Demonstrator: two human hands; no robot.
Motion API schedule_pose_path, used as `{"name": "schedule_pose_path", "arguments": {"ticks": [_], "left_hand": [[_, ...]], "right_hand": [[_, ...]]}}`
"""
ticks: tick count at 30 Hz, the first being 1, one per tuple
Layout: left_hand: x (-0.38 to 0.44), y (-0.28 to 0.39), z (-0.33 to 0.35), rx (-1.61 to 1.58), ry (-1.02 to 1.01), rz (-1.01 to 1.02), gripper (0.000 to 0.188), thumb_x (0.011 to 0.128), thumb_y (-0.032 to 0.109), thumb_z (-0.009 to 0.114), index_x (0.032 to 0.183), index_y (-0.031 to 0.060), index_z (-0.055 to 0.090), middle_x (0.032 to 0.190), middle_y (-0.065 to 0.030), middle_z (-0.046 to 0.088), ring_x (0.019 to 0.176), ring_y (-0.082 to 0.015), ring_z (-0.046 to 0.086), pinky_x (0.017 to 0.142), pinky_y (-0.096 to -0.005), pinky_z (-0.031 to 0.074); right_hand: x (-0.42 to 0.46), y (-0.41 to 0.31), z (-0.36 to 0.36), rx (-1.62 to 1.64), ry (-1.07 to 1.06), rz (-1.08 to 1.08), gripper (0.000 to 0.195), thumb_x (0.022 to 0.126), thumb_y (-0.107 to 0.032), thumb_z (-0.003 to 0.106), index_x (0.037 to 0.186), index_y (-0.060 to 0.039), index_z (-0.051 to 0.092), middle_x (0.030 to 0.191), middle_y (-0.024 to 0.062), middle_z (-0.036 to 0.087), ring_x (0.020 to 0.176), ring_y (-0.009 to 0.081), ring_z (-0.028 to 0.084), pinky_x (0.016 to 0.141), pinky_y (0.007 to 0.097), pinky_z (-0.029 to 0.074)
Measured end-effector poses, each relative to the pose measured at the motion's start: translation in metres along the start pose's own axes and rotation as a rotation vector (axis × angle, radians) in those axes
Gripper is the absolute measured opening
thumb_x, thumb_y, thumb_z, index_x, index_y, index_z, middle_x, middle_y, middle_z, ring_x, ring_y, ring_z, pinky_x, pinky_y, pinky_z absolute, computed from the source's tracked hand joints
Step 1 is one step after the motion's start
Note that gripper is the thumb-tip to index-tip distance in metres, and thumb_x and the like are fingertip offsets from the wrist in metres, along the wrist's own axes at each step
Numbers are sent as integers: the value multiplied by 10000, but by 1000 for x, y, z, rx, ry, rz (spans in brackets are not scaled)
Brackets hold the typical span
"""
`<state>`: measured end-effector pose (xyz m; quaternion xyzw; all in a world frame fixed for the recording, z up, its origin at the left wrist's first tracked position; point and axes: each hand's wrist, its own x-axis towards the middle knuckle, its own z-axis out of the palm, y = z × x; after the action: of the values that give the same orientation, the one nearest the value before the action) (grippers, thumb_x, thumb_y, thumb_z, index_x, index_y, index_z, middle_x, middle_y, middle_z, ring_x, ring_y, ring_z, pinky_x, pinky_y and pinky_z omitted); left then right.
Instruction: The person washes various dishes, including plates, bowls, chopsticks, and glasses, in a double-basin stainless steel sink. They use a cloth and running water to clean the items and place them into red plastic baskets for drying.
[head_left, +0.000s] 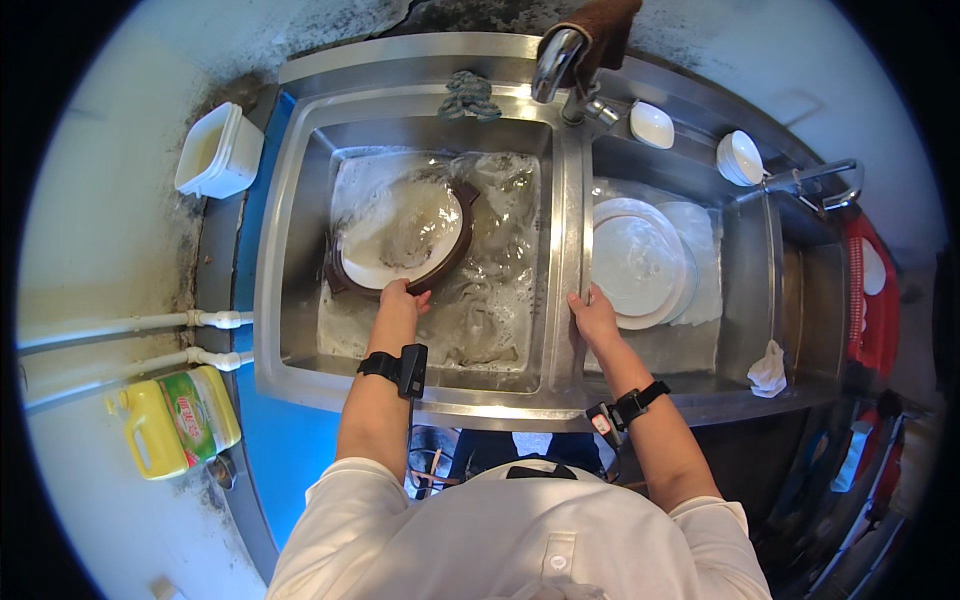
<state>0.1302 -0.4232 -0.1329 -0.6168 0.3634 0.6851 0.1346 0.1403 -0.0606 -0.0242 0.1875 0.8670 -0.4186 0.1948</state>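
Observation:
In the soapy water of the left sink basin (300, 330) lies a round dish (364, 266), white inside, with a dark brown rim and lug handles. My left hand (403, 300) grips its near rim. Foam and moving water partly cover the inside of the dish. Over the near left part of the right basin (652, 360), my right hand (598, 313) has its thumb against the steel divider (568, 225). Its fingers are close to the edge of a white plate (637, 259), and whether they hold it is unclear. Another plate shows beneath that one.
Along the back stand a chrome faucet (559, 64) draped with a brown cloth (611, 37), a scouring pad (470, 96) and white bowls (652, 125). A white tub (221, 150) and yellow jug (176, 424) are left. At right are a crumpled white cloth (766, 371) and red basket (881, 337).

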Motion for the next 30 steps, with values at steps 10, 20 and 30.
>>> {"name": "schedule_pose_path", "arguments": {"ticks": [10,20,30], "left_hand": [[-35,-34,5,481,-260,599,218,892,147,398,967,4,544,867,-145,620,686,-213,630,544,-334,494],[-69,-35,28,893,-117,587,198,765,-29,421,942,-83,490,894,-255,528,668,-307,569,501,-387,446],[-109,-32,121,-133,-64,626,103,869,190,507,849,102,557,753,-22,583,680,-177,569,565,-298,414]], "right_hand": [[-8,49,-49,69,214,123,544,822,-369,585,1207,8,515,1090,221,596,1053,337,558,906,379,420],[-18,110,-165,211,419,197,297,744,-351,652,804,-62,680,798,141,662,783,295,632,731,387,474],[17,239,-369,351,587,-23,319,795,-318,622,859,-10,673,799,150,667,744,252,639,690,350,479]]}}
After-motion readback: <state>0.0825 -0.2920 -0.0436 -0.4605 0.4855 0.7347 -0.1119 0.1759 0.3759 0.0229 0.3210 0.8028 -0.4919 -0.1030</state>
